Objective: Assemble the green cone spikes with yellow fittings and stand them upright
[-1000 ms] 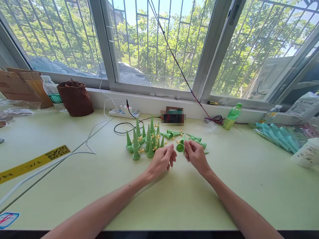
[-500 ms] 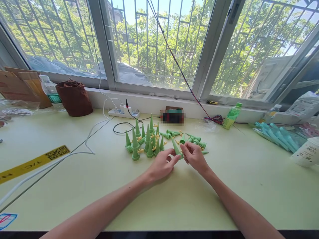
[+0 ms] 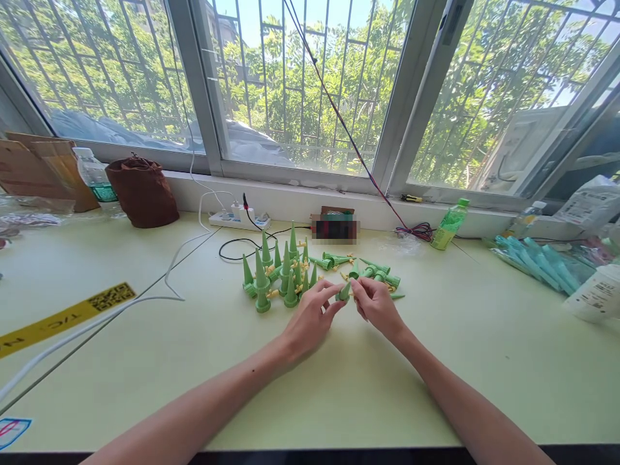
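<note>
Between the fingers of my left hand (image 3: pixel 310 316) is a green cone-shaped watering spike (image 3: pixel 343 294), its tip leaning up and to the right. My right hand (image 3: pixel 378 305) pinches at the right side of this same spike. Its fingertips hide the exact spot they grip. Left of my hands, several green spikes (image 3: pixel 261 279) stand upright in a cluster, with small yellow valves (image 3: pixel 272 293) among them. Behind and right of my right hand, more green spikes (image 3: pixel 382 276) lie loose on their sides.
At the back of the pale table (image 3: pixel 310 400) are a power strip (image 3: pixel 239 220), a brown pouch (image 3: pixel 142 192) and a green drink bottle (image 3: pixel 450 224). Teal packets (image 3: pixel 537 261) and a white cup (image 3: pixel 595 294) lie to the right. A white cable (image 3: pixel 167 278) crosses the left side.
The spike in my left hand has turned from pointing up-left to leaning up-right, closer to my right fingers. My left hand has shifted slightly left; the right hand stays almost in place.
</note>
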Tool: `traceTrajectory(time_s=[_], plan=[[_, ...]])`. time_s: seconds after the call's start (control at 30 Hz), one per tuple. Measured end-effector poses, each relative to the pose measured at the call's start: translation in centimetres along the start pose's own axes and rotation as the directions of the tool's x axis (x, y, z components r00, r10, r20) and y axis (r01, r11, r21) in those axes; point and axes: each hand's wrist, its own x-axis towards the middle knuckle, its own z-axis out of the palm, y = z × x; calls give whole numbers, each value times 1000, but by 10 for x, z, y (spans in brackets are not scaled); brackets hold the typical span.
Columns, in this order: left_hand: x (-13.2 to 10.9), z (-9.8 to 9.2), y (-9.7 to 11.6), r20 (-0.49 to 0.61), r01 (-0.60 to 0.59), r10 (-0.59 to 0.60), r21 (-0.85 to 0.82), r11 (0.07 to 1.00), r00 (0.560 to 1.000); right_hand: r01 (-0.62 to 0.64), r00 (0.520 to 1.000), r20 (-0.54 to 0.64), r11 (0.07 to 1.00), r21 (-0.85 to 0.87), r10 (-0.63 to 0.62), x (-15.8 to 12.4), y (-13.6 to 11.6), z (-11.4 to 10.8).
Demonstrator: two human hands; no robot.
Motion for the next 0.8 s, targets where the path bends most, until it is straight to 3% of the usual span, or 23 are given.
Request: traceTrajectory(time_s=[0.13, 0.23, 0.4, 0.5, 0.6, 0.8], plan=[[1, 1, 1, -66, 64, -64, 3, 998, 996, -11, 999, -44, 997, 82, 15, 0, 1, 2], [2, 1, 2, -65, 174, -181, -105, 979, 981, -13, 997, -77, 990, 140, 24, 1, 0, 1], [5, 1, -1, 133, 374, -349, -332, 866, 928, 8, 999, -52, 988, 154, 0, 0, 0, 0], [6, 1, -2, 268, 451, -366, -426, 784, 891, 12, 1000, 1, 992, 127, -12, -1, 2, 0], [6, 1, -1, 281, 451, -356, -459, 766, 891, 23, 999, 21, 994, 111, -26, -1, 3, -1], [4, 0, -2, 208, 341, -279, -396, 853, 938, 16, 999, 26, 994, 109, -19, 0, 4, -2]])
